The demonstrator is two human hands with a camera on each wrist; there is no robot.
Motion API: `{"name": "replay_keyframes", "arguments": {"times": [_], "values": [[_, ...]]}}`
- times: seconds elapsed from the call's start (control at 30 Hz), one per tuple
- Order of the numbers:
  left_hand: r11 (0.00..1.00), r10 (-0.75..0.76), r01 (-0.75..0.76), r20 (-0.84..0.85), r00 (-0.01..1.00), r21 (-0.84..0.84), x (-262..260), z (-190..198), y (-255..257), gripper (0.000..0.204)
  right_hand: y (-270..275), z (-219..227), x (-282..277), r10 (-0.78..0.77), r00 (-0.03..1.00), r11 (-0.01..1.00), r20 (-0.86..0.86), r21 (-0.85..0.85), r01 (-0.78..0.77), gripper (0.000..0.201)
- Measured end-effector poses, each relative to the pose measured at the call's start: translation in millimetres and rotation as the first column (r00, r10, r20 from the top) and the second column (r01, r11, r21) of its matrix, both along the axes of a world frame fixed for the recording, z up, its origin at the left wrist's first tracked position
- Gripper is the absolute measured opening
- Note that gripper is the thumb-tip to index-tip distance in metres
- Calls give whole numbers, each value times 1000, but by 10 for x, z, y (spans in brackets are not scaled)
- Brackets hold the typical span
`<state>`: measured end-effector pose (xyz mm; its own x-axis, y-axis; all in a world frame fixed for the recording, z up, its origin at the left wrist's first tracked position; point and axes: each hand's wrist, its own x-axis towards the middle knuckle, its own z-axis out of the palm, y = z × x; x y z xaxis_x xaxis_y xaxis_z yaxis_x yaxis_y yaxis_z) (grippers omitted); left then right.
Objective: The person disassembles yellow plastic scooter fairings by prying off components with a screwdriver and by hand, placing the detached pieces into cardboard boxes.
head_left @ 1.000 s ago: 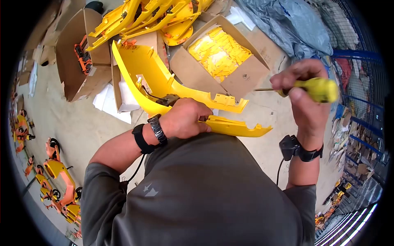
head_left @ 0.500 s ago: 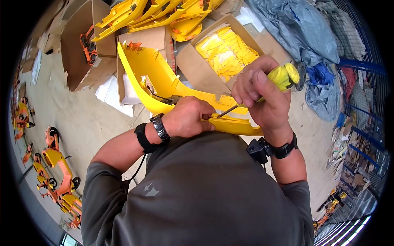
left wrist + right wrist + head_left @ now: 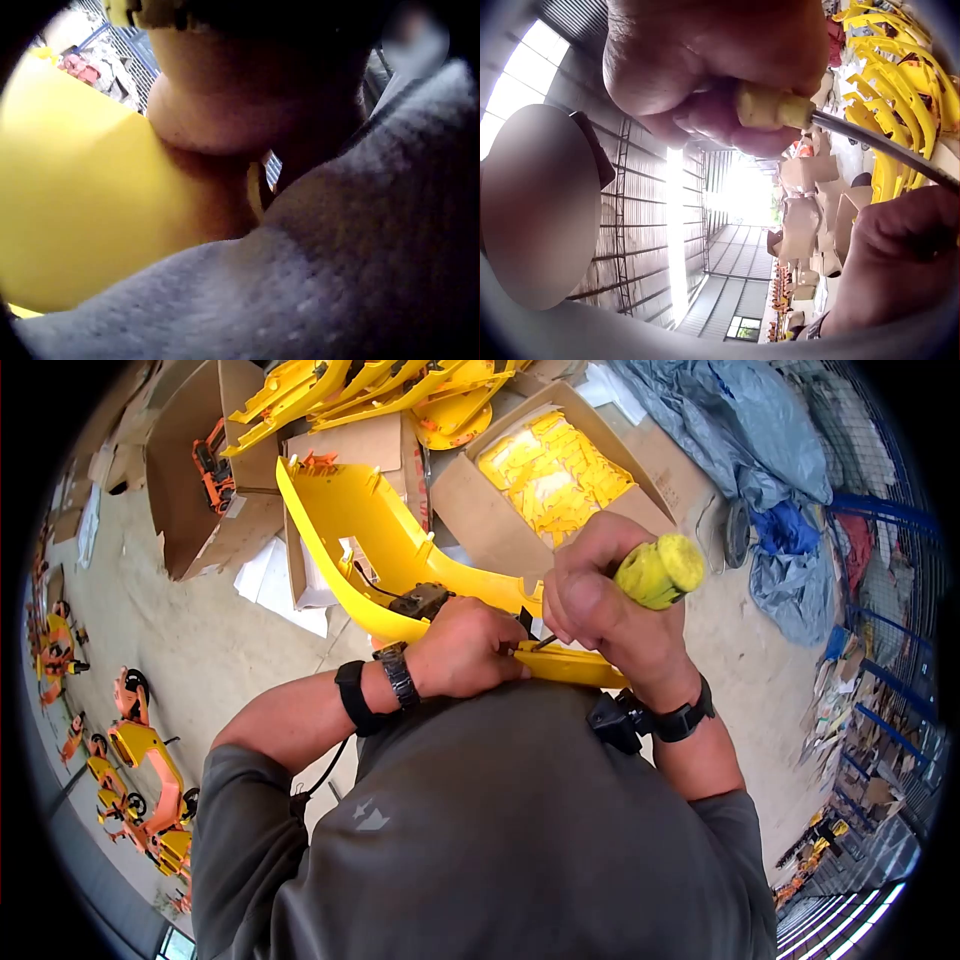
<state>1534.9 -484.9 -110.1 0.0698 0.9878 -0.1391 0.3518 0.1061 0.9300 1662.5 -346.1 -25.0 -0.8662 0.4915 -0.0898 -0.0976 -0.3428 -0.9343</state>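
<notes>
A long curved yellow plastic body panel (image 3: 395, 525) lies across the front of the person's torso in the head view. My left hand (image 3: 460, 650) grips its near edge, thumb and fingers around the plastic. A small dark part with a black cable (image 3: 420, 601) sits inside the panel, beside that hand. My right hand (image 3: 625, 615) holds a screwdriver (image 3: 660, 570) by its yellow handle. Its thin metal shaft (image 3: 874, 141) slants down to the panel's near strip, the tip right by the left fingertips. Fingers partly hide the tip.
An open carton (image 3: 475, 510) of small yellow parts stands ahead, with stacked yellow panels (image 3: 340, 405) to its left. Another carton (image 3: 190, 470) holds an orange and black part. Grey plastic sheeting (image 3: 730, 430) lies ahead right; yellow and orange scooters (image 3: 140, 735) stand far left.
My right hand has swung in from the right with the screwdriver, bringing its tip to the panel edge, then tilted the handle slightly. The left hand keeps its grip on the panel.
</notes>
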Motion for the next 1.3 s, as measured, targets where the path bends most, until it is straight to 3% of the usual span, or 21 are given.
{"name": "replay_keyframes", "arguments": {"times": [0.07,0.17,0.2,0.23,0.3,0.37,0.47,0.6,0.7,0.8,0.9,1.0,1.1,1.13,1.2,1.23,1.3], "values": [[1000,-5,4,-38,999,-23,-43,-12,70,25,-2,31,-62,1,1000,999,-2,51,0,20],[1000,7,-7,-18,1000,-20,-75,-4,80,24,255,427,-63,-14,992,867,122,496,-49,18],[1000,7,-8,-32,999,-11,-74,-10,50,24,256,555,-70,36,969,784,244,594,-179,16],[1000,3,-3,-45,999,4,-77,-23,48,24,248,473,-40,71,942,618,329,727,-301,15],[999,15,-13,-41,999,35,-64,-65,77,23,234,112,43,80,856,172,511,839,-516,11],[998,45,-44,-16,999,36,-66,-101,68,22,97,-91,93,114,683,90,721,677,-730,11],[999,25,-23,-59,998,43,-80,-89,23,12,-24,-230,125,109,634,109,765,625,-773,11],[998,56,-52,-92,994,44,-43,-157,-14,8,-52,-290,87,164,632,205,758,600,-773,13],[998,56,-56,-118,991,8,-42,-127,-17,8,-52,-264,18,156,580,180,799,555,-812,12],[997,71,-68,-98,993,27,23,-178,-51,12,-72,-306,29,172,535,223,827,497,-839,11],[995,81,-83,-38,996,-50,-21,-130,-50,20,-38,-364,71,200,582,309,788,513,-801,11],[994,-14,2,-108,994,-106,-149,-62,-31,25,-11,-379,61,219,632,436,743,505,-745,13],[995,22,-30,-80,997,-91,-281,-24,22,27,130,-410,31,128,757,524,641,605,-600,13],[991,46,-54,-67,997,-121,-346,-52,65,31,231,-330,-12,35,866,557,499,710,-431,12],[988,80,-82,-23,997,-129,-466,-113,82,34,470,93,-23,-190,888,691,419,699,-182,11],[987,96,-96,-4,995,-130,-532,-151,89,35,628,174,61,-282,909,643,307,764,-59,9],[982,150,-143,45,988,-122,-639,-256,99,43,815,295,271,-409,860,711,306,697,90,14]]}}
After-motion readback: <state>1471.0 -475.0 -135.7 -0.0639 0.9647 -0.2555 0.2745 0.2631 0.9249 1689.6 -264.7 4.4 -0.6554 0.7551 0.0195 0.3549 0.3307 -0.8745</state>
